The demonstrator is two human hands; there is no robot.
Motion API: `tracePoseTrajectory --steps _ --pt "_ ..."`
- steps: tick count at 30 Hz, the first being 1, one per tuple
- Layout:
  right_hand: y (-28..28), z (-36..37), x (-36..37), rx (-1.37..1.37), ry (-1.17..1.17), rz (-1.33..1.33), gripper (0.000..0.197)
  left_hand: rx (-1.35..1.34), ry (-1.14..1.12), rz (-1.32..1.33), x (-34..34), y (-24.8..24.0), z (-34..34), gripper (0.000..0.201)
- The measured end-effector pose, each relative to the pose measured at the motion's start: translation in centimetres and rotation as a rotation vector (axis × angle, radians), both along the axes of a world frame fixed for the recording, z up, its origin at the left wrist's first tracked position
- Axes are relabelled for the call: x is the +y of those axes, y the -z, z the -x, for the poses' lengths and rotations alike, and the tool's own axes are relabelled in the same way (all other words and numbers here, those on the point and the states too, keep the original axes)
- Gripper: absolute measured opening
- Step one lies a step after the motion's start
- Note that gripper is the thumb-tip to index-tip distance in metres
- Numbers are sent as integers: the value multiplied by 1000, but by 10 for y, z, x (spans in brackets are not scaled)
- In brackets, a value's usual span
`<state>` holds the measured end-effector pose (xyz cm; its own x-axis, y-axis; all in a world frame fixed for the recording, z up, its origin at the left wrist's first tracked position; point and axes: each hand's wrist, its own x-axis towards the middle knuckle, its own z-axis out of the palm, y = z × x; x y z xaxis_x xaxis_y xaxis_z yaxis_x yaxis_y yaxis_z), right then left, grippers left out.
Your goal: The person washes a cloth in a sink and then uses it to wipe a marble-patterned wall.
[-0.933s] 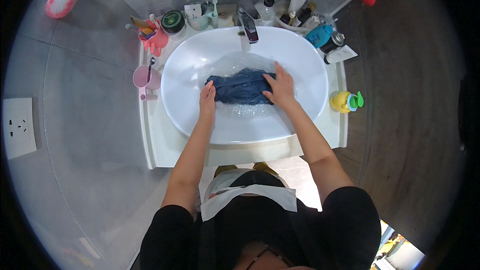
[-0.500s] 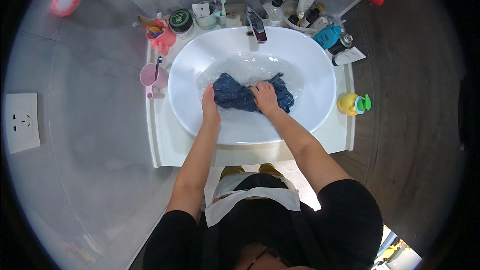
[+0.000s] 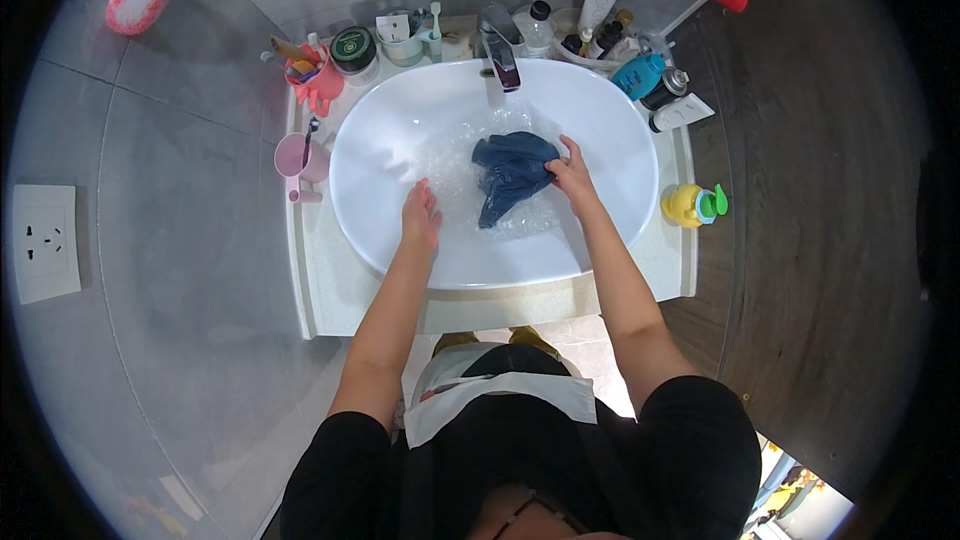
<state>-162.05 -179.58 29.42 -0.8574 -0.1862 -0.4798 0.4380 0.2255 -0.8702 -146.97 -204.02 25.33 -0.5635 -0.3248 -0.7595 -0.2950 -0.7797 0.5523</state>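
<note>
A dark blue cloth lies bunched in sudsy water in the white oval sink, one corner of it pointing toward me. At its right edge, my right hand pinches the fabric between thumb and fingers. My left hand is over the left part of the sink, apart from the cloth, with loosely bent fingers and nothing in them. What kind of cloth it is cannot be made out.
The faucet stands behind the sink. Left of it are a teal cup, a dark-lidded jar, a red cup and a pink cup. Several bottles and tubes crowd the back right; a yellow pump bottle stands at right.
The cloth has shifted right and is gathered more compactly. My left hand has let go of it. My right hand has moved from on top of the cloth to its right edge.
</note>
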Motion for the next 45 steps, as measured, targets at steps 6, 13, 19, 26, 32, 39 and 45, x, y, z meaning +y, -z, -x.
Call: tracePoseTrajectory --steps 6,13,19,26,32,39,45 --pt "41 -26 -4 384 -262 -744 60 -37 -34 -78 8 0 1 62" --pt "35 -46 -20 491 -385 -918 43 -108 -39 -179 35 -2 2 66" --pt "-16 -87 -87 459 -532 -442 59 170 87 -455 42 -15 7 57" --pt "-94 -133 -106 563 -543 -194 21 407 127 -221 17 9 16 41" --pt "-24 -81 -93 397 -353 -643 17 169 -48 -56 56 -28 30 17" --pt "44 -44 -43 666 -330 -321 29 245 96 63 47 -44 18 21" --pt "51 -72 -19 558 -585 -477 48 -29 272 180 11 -50 -8 31"
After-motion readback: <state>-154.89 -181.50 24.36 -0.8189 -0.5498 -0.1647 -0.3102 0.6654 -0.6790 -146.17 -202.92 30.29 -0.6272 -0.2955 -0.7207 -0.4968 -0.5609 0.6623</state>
